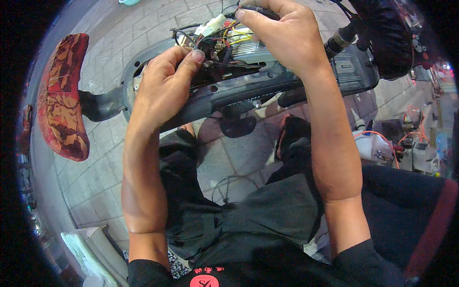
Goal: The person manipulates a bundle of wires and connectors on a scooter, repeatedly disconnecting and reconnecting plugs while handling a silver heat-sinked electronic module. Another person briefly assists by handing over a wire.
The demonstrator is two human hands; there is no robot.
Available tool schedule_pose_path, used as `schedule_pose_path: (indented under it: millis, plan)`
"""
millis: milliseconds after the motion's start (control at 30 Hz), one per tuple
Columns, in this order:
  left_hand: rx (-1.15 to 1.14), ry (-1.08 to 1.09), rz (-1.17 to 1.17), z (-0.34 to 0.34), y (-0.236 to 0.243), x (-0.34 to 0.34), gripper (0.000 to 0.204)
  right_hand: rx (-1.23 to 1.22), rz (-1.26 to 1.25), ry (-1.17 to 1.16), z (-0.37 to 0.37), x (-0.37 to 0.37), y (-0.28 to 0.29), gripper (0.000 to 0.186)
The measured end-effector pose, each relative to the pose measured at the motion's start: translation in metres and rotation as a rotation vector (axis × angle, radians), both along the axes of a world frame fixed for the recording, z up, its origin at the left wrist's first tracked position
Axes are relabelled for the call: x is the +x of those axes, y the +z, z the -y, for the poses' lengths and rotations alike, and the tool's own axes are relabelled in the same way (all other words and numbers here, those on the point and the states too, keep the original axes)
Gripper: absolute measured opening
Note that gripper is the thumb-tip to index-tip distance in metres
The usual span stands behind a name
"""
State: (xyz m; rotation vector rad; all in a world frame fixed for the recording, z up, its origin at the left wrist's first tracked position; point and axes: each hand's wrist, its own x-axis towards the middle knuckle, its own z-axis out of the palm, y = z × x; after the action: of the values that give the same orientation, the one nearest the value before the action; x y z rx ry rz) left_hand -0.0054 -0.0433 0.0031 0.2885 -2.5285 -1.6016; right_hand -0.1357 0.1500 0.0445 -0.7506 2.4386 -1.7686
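Observation:
Across my knees lies the long black body of what looks like an electric scooter (210, 101), its top open. Inside, red, black and yellow wires (234, 34) run around a white connector (213, 25) and a finned silver metal box (256, 51). My left hand (165, 88) is at the near left side of the opening, thumb and fingers pinched together at the wire bundle; what they grip is hidden. Above the far side, my right hand (289, 40) holds a black-sleeved cable (260, 10) between thumb and fingers, its thin end reaching left.
A red and brown patterned seat (64, 98) sticks out on the left. At the upper right is a black-covered wheel or handlebar part (387, 38). Tools and orange cords (413, 138) lie on the right, beside a dark cushion (401, 215). A cardboard box (103, 248) stands lower left.

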Motion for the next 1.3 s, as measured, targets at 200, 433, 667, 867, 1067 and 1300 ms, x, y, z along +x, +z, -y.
schedule_pose_path:
  millis: [200,433,667,867,1067,1300]
  plan:
    - [0.182,0.066,-0.07,-0.003,-0.011,-0.002,0.033,-0.061,0.063,0.051,-0.01,0.003,0.0,0.028]
    - [0.162,0.032,-0.041,-0.001,-0.005,0.001,0.032,-0.128,0.171,0.094,-0.024,0.006,0.007,0.03]
    - [-0.064,0.096,-0.038,-0.011,0.001,0.0,0.041,-0.051,0.141,0.07,-0.028,0.008,0.011,0.034]
    - [-0.152,0.211,-0.043,-0.018,0.006,-0.003,0.042,-0.037,-0.126,0.043,-0.037,0.004,-0.014,0.034]
    - [0.103,0.202,-0.058,-0.009,0.0,-0.006,0.034,-0.004,-0.239,0.08,-0.057,-0.011,-0.025,0.031]
    - [0.374,0.074,-0.047,0.003,0.003,-0.002,0.024,0.156,-0.2,0.176,-0.069,0.003,-0.021,0.044]
